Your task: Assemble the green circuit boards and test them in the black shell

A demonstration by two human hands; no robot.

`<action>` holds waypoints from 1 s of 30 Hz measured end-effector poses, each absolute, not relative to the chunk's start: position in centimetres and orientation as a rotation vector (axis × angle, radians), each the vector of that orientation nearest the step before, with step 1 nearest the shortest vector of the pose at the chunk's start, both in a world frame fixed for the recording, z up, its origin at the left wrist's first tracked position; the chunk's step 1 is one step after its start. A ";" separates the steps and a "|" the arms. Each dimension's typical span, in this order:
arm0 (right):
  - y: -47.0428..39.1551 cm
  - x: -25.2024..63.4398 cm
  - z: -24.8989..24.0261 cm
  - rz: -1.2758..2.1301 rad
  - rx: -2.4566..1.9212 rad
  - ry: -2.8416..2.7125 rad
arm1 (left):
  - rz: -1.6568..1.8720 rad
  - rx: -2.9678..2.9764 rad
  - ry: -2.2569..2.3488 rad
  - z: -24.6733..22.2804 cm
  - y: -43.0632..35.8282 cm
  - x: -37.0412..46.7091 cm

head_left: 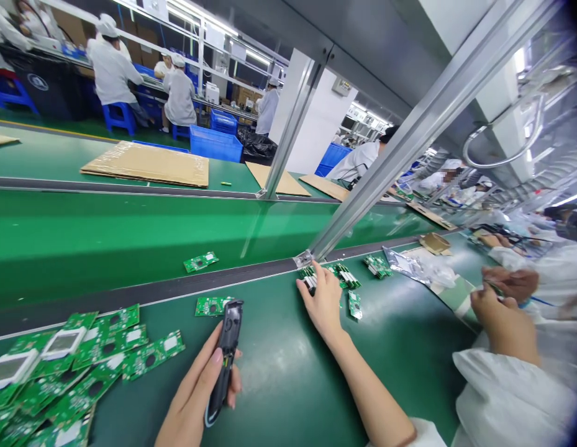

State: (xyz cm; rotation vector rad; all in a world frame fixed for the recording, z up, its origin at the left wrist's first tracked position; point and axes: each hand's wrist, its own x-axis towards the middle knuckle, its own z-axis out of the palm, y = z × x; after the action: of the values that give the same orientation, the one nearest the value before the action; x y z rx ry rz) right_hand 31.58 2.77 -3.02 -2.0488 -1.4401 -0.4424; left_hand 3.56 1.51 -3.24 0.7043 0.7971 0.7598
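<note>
My left hand (199,385) is closed around a long, narrow black plastic device housing (227,354), held tilted upright above the bench, with small wires showing in its side. My right hand (325,304) reaches forward to a small stack of green circuit boards (308,277) at the foot of the metal post. Its thumb and index finger are apart at the stack; the other fingertips are partly hidden. Beside it stand more stacked boards (348,277), and a single circuit board (354,305) lies just nearer. Another circuit board (208,306) lies behind the black housing.
A spread pile of circuit boards (97,354), some carrying white-framed displays (63,343), covers the bench's left. One board (201,262) lies on the green belt (106,230). Metal posts (363,180) rise from the bench edge. At right, a co-worker's hands (507,304) hold something small.
</note>
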 end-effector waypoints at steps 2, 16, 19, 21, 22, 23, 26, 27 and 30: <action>2.8 29.9 -2.2 -0.426 -1.958 -1.443 | 0.758 0.734 0.792 -2.9 1.2 3.6; 17.0 21.2 0.8 0.582 -1.413 -1.876 | 0.774 0.751 0.763 -1.5 1.1 3.5; 14.0 21.8 0.7 0.662 -1.432 -1.646 | 0.890 0.640 0.781 -1.9 1.5 3.8; 10.4 22.0 0.8 0.754 -1.414 -1.538 | 0.962 0.602 0.799 -2.0 1.6 4.0; 8.4 21.9 0.9 0.825 -1.398 -1.512 | 0.988 0.592 0.811 -1.9 1.6 4.0; 6.4 21.8 1.1 0.905 -1.379 -1.484 | 1.002 0.586 0.827 -1.8 1.6 4.0; 1.9 20.9 1.3 1.228 -1.248 -1.265 | 0.958 0.620 0.854 -1.4 1.2 3.9; 1.0 20.4 1.2 1.292 -1.208 -1.169 | 0.927 0.647 0.850 -1.2 1.0 3.9; -0.2 18.8 0.9 1.275 -1.187 -0.946 | 0.871 0.720 0.827 -1.0 0.8 4.0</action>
State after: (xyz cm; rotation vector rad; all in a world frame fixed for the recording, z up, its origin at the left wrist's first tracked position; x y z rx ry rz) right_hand 18.85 -0.16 0.94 -1.1865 -0.9459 1.2750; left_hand 4.01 0.76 -1.01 0.7196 0.8269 0.8712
